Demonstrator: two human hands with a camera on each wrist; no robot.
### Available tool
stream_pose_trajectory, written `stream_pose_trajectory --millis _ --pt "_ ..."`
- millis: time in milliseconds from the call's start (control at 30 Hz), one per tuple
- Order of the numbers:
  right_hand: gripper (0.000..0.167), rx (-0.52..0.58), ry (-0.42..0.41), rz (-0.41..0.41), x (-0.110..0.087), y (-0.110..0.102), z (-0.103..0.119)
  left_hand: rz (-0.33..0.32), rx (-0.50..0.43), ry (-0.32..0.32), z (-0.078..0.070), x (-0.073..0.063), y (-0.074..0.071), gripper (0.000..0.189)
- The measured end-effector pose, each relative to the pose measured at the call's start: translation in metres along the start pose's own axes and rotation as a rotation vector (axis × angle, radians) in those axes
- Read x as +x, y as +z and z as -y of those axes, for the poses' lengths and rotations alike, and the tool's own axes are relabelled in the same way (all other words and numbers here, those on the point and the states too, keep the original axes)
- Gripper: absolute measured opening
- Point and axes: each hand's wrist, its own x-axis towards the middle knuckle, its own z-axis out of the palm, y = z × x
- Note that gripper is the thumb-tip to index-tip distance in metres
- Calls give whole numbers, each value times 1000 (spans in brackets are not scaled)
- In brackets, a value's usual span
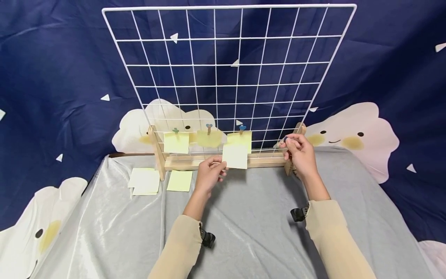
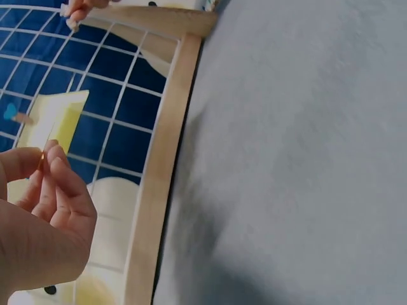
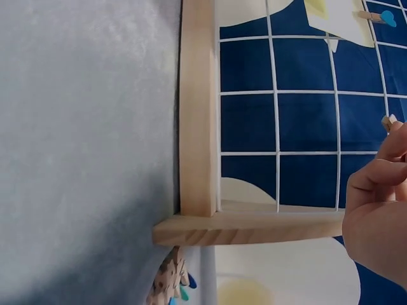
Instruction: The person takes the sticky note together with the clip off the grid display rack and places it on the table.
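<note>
My left hand point(image 1: 210, 175) pinches a pale yellow sticky note point(image 1: 235, 156) by its lower left edge, in front of a yellow note point(image 1: 246, 138) clipped to the white wire grid point(image 1: 216, 84). Between the thumb and fingers of my right hand point(image 1: 302, 154) is a small wooden clothespin point(image 3: 388, 123) with a dark blue end, near the grid's lower right; the fingers partly hide it. Two more notes hang to the left, one under a green-topped clothespin point(image 1: 175, 131), the other under a brown-topped clothespin point(image 1: 209, 129). A blue-topped clothespin point(image 1: 242, 129) holds the third.
Wooden feet point(image 1: 157, 155) and a wooden bar point(image 1: 265, 162) support the grid. On the grey cloth point(image 1: 251, 232) lie a stack of pale notes point(image 1: 144, 181) and a single yellow-green note point(image 1: 179, 181). Several clothespins point(image 3: 168, 279) lie beyond the right foot.
</note>
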Motion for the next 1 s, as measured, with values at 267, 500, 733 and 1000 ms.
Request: stream_pose_trajectory --millis 267,500,733,1000 --pt "16 -49 7 -15 -7 -12 -4 -18 51 -1 6 -8 -23 20" --pt "11 -53 31 -44 -11 -19 -8 -46 45 -13 7 -14 -36 19" --pt "15 -72 64 -67 -16 -29 -14 -84 74 -9 18 -17 -48 20" --pt "9 -117 108 -84 -17 -47 -24 -109 71 -19 18 -19 -61 20"
